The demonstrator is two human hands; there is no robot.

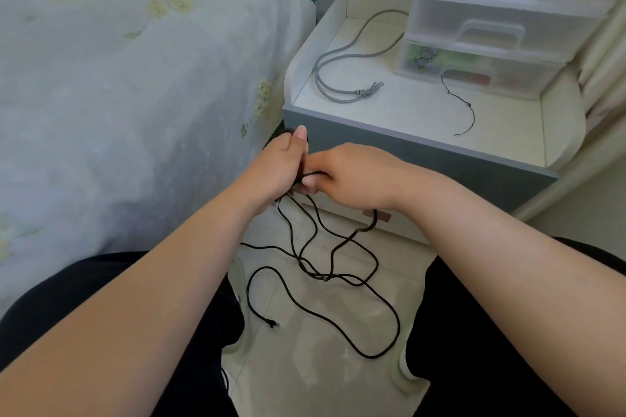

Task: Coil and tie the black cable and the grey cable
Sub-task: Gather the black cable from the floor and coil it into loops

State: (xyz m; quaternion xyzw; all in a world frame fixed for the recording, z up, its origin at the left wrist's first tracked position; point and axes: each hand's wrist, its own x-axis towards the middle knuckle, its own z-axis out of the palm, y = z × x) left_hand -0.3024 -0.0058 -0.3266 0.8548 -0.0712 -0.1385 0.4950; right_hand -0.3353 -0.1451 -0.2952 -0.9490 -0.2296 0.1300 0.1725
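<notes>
I see L hand (283,162) and R hand (349,176) both gripping the black cable (338,276) w/ curled fingers; its loops trail on the near floor. Grey cable (342,56) lies loose on the nightstand (423,142), far right, beside a thin black tie (469,112).

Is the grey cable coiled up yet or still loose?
Loose. The grey cable lies in open, untied loops on the nightstand, and neither hand touches it.

The bed (135,78) lies to the left, with the nightstand's tabletop (423,108) just beside it on the right. On the tabletop, the grey cable (342,57) lies toward the left, a drawer unit (491,34) stands at the back right, and a thin tie (464,108) lies before the drawers. In front of the nightstand both hands, left (281,162) and right (352,176), meet on the black cable (325,274), whose loops trail down onto the floor (305,366) between the person's knees.
</notes>
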